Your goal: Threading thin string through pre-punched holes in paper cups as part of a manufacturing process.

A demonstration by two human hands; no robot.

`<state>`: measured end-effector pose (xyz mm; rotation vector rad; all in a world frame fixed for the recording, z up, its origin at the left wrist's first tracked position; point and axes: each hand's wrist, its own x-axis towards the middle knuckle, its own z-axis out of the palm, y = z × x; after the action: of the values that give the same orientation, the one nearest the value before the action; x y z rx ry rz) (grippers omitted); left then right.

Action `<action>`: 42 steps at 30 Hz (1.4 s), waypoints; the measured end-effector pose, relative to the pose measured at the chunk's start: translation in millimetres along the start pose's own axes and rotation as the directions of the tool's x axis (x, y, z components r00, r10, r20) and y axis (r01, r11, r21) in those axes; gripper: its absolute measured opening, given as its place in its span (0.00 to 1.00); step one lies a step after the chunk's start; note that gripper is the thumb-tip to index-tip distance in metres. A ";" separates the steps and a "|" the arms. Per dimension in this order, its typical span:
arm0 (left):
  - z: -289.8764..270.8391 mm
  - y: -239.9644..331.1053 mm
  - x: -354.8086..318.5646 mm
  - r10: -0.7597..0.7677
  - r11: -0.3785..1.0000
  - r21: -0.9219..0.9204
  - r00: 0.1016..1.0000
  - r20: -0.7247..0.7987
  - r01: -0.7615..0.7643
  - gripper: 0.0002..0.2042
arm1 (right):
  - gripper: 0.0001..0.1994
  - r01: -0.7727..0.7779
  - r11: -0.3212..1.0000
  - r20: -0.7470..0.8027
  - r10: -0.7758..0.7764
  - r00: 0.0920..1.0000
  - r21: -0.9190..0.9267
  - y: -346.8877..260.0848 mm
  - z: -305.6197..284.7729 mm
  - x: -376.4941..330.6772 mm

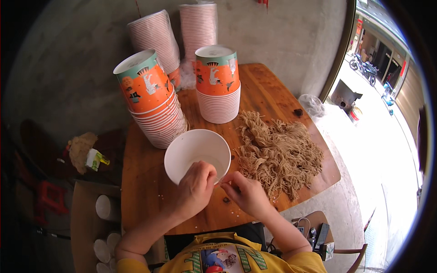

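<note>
My left hand (196, 184) curls over the near rim of the white bowl (197, 154), fingers folded together on the edge, which steadies the bowl and tips its mouth a little toward me. My right hand (248, 193) sits just beside it, fingertips pinched together right at the left hand's knuckles; something thin may be caught between them, but it is too small to tell. Whether the pinch is on a strand or on nothing, I cannot say.

The noodles (280, 152) lie in a loose brown heap on the table (145, 182), touching my right hand's far side, so they are within easy reach. Beyond the bowl stand two stacks of orange cups (148, 98), upside down, and taller pale stacks against the wall (63, 68).

My left palm hides the bowl's near rim. A few dark specks dot the wood; what they are is unclear. A box (86, 214) with white cups is cut off at lower left.
</note>
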<state>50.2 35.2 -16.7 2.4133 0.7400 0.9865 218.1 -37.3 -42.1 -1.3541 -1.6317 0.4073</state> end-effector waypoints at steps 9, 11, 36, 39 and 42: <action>-18.9 -5.2 -17.8 0.083 0.981 0.166 0.991 0.109 -0.101 0.11 | 0.07 0.349 0.930 0.173 -0.327 0.929 -0.113 -7.9 -45.5 50.9; -21.9 -6.4 -17.4 0.191 0.954 0.209 0.974 0.123 -0.213 0.10 | 0.07 0.478 0.872 0.151 -0.461 0.875 -0.109 -6.1 -33.9 60.1; -36.9 -15.2 -29.1 -0.140 0.944 0.312 0.986 0.089 0.106 0.07 | 0.08 0.078 0.889 0.181 0.006 0.983 -0.451 -10.2 29.0 70.8; -41.6 -8.4 -28.9 -0.158 0.971 0.189 0.986 0.054 0.146 0.09 | 0.08 0.082 0.891 0.180 -0.001 0.984 -0.446 -5.7 26.6 71.9; -46.5 3.0 -29.4 0.050 0.972 0.227 0.996 0.076 -0.066 0.12 | 0.08 0.084 0.906 0.177 -0.010 0.984 -0.415 -3.7 26.1 72.9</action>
<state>-0.7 23.3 0.6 2.6677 0.8015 0.8757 198.8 34.5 -20.0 -1.6277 -1.9716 0.1443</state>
